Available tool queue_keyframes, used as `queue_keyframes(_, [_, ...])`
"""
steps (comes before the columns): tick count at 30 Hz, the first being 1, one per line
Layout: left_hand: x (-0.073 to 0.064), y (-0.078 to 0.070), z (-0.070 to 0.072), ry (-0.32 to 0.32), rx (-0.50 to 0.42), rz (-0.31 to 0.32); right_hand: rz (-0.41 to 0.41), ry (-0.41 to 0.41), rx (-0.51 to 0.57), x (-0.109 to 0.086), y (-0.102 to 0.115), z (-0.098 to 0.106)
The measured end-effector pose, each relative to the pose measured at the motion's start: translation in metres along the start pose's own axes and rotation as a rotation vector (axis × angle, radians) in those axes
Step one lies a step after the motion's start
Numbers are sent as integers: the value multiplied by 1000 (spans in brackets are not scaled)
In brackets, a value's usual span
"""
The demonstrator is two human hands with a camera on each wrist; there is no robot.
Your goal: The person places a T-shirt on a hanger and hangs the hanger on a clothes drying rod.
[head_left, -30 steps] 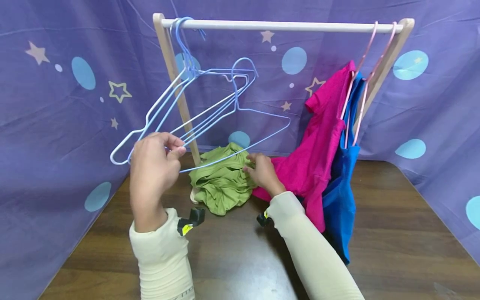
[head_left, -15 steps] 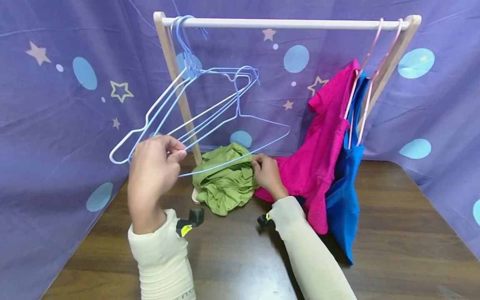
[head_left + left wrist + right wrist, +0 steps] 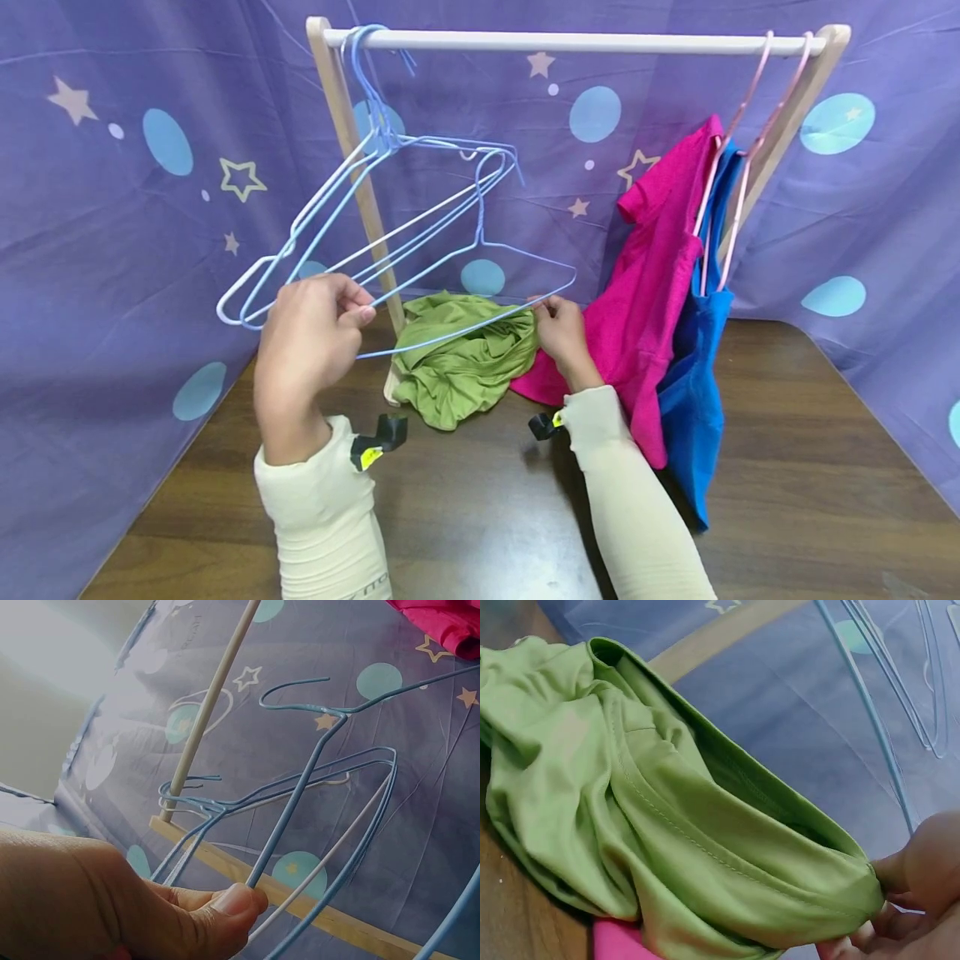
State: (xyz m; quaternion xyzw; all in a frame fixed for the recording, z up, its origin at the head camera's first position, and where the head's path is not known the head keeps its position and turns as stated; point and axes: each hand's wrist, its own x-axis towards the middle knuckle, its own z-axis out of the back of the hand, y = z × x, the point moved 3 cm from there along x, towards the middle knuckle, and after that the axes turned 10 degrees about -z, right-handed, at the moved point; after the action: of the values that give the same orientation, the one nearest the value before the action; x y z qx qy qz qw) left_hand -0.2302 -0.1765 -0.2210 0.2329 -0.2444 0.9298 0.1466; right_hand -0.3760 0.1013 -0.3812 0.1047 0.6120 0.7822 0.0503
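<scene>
My left hand (image 3: 311, 333) pinches a thin blue hanger (image 3: 480, 243) between thumb and fingers, near one lower end. In the left wrist view its wire (image 3: 300, 787) rises from my thumb tip to the neck and hook, which hangs on nothing. A crumpled green garment (image 3: 457, 383) lies on the table behind the hanger's bottom bar. My right hand (image 3: 562, 337) pinches the right edge of it. The right wrist view shows that green cloth (image 3: 690, 840) pulled out from my fingers (image 3: 896, 874), its long hemmed opening stretched. The hanger's far corner is close to this hand.
A rack with a white rail (image 3: 570, 42) spans the back. White and blue hangers (image 3: 380, 125) hang at its left end. At the right, a pink shirt (image 3: 637, 292) and blue garment (image 3: 686, 400) hang on pink hangers (image 3: 734, 221), reaching the wooden table (image 3: 465, 517).
My right hand has moved right, drawing the green cloth's edge with it. The held hanger has sunk and tilted slightly, its hook now lower; my left hand has hardly moved.
</scene>
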Motion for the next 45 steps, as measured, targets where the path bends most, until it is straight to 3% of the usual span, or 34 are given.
queue_keyframes(9, [0,3,1,-4,-9,14,0,211,-19,0,4,3])
queue_keyframes(12, [0,3,2,1,-10,15,12,163,-49,0,6,5])
queue_keyframes(16, [-1,3,2,6,-5,18,15,9,-60,1,7,9])
queue_keyframes(21, [-2,2,4,-14,-4,13,6,-171,9,1,11,18])
queue_keyframes(25, [-2,3,4,-21,-9,12,-3,-254,83,1,13,23])
queue_keyframes(30, [-3,3,4,1,-9,14,-24,-203,168,1,12,24])
queue_keyframes(38, [-6,4,8,15,4,10,-31,-82,139,2,11,28])
queue_keyframes(45, [-11,7,11,44,7,-22,-102,-116,206,6,4,35])
